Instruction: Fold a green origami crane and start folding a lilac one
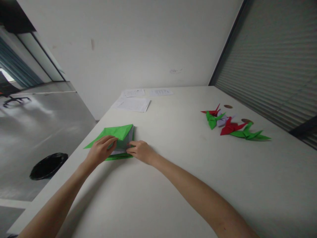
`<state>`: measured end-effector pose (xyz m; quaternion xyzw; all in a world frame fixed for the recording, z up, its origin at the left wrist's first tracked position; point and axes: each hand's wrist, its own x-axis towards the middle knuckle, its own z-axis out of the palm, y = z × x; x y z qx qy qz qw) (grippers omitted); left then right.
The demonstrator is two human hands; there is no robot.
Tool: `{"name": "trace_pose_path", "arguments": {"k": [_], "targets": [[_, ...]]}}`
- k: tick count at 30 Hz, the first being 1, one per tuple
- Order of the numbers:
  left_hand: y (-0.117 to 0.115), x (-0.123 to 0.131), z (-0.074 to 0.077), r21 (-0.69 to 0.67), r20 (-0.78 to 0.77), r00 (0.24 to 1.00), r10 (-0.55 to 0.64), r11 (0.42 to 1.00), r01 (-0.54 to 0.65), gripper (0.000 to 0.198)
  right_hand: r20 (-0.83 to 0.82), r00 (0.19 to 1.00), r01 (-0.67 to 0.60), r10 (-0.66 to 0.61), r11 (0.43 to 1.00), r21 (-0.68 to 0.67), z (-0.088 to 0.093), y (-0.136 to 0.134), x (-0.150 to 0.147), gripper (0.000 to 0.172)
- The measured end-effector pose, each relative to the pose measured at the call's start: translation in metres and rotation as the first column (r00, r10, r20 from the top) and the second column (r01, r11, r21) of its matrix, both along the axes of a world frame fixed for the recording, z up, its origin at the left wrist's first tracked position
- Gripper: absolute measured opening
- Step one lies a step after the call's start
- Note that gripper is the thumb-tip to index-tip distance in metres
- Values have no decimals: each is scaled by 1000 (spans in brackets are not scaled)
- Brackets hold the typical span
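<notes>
A partly folded green paper [119,131] rests on the white table, its upper layer lifted so that a pale inner side shows. My left hand [102,148] pinches the near edge of that raised layer between closed fingers. At the paper's right edge, my right hand [141,151] holds the lower part, thumb and fingers close together near the crease. The fingertips of the right hand are partly hidden by the paper.
Folded red, green and pale purple paper birds [230,127] lie at the right, beside two brown round spots. Printed sheets [133,104] lie near the back wall. A black bin [49,166] stands on the floor at left. Blinds [269,62] border the table's right side.
</notes>
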<state>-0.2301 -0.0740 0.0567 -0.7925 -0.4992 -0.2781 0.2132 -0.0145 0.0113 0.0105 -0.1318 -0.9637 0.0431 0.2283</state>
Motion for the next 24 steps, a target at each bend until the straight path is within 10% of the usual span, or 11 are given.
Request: {"name": "trace_pose_path", "arguments": {"k": [12, 15, 20, 24], "targets": [[-1, 10, 9, -243, 364, 931, 17, 967, 78, 35, -668, 736, 46, -111, 992, -114, 62, 14, 89, 12], [8, 44, 27, -200, 705, 706, -66, 937, 288, 58, -755, 615, 80, -230, 970, -230, 88, 11, 119, 10], [29, 134, 52, -108, 992, 38, 117, 680, 725, 95, -799, 405, 247, -444, 895, -372, 121, 17, 159, 14], [40, 193, 44, -49, 966, -103, 237, 561, 826, 91, -706, 304, 345, -639, 765, -543, 114, 39, 194, 22]]}}
